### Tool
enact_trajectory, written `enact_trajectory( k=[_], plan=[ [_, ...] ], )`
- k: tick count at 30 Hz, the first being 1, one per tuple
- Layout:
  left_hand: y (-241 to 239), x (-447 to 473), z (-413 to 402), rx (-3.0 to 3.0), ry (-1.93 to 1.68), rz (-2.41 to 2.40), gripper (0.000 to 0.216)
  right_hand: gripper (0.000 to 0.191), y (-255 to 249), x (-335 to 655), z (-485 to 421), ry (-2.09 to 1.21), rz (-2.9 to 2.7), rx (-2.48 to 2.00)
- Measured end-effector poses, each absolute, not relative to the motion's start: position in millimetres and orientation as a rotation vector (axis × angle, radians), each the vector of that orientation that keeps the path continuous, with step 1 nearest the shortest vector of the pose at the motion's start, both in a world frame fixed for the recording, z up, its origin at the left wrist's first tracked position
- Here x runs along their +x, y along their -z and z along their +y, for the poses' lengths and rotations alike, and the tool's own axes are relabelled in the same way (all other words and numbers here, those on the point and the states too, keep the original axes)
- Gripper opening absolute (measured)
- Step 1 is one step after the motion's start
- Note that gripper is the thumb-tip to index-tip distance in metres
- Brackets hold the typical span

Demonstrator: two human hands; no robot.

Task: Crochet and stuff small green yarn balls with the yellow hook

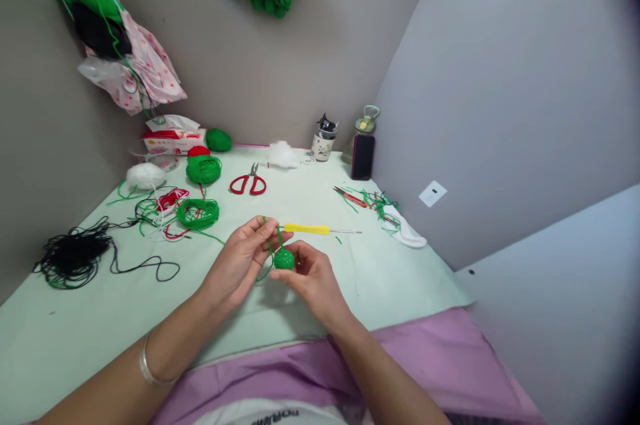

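My left hand (239, 265) and my right hand (313, 278) meet above the pale green table (390, 272). Between their fingertips sits a small round green crochet piece (284, 258). The right hand pinches the piece itself. The left hand pinches the green yarn strand (273, 238) that rises from it, and a loop of the strand hangs below. A crochet hook with a yellow handle (307, 228) lies on the table just beyond my fingers, untouched.
Red scissors (249, 183) lie farther back. Green yarn coils (199, 212) and a black yarn tangle (75, 255) lie at the left. A tissue box (173, 138), a jar (323, 142), a phone (363, 156) and a bottle stand by the wall. Red snips (350, 197) and yarn scraps lie right.
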State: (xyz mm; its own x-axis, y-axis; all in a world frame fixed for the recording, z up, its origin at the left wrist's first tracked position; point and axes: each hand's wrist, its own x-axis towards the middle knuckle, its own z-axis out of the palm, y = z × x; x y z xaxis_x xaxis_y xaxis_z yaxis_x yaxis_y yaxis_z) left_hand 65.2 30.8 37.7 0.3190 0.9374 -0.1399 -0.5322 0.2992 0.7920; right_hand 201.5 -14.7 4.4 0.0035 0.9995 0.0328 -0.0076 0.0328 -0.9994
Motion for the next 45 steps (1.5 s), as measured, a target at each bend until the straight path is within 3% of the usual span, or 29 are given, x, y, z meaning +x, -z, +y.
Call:
enact_trajectory(
  k=[7,11,16,22,25,29,31,38,42,45],
  plan=[
    [-40,64,24,0.754,-1.059,0.683,0.03,0.048,-8,215,-14,-0.774,-1.335,-1.128],
    [-43,66,15,0.802,-1.03,0.681,0.029,0.018,-13,215,-19,-0.593,-1.404,-0.995],
    [-42,63,10,0.858,-1.007,0.664,0.019,0.016,-15,211,-25,-0.669,-1.306,-0.944],
    [-37,59,8,0.898,-1.03,0.718,0.045,0.01,-17,210,-26,-0.763,-1.239,-0.889],
    [-34,61,4,0.918,-1.06,0.768,0.055,0.016,-13,206,-29,-0.449,-1.409,-0.971],
    [-31,62,1,0.812,-1.023,0.746,0.052,0.037,-6,200,-33,0.086,-1.616,-0.978],
    [-30,59,3,0.717,-0.923,0.691,0.05,0.037,-6,201,-34,0.011,-1.578,-0.945],
    [-35,51,6,0.771,-0.932,0.676,0.039,0.015,-17,215,-28,-0.791,-1.14,-0.813],
    [-35,56,0,0.891,-0.963,0.721,0.039,0.014,-15,208,-26,-0.841,-1.197,-0.811],
    [-32,59,0,0.89,-0.981,0.723,0.021,0.015,-14,203,-27,-0.763,-1.222,-0.889]
  ],
)
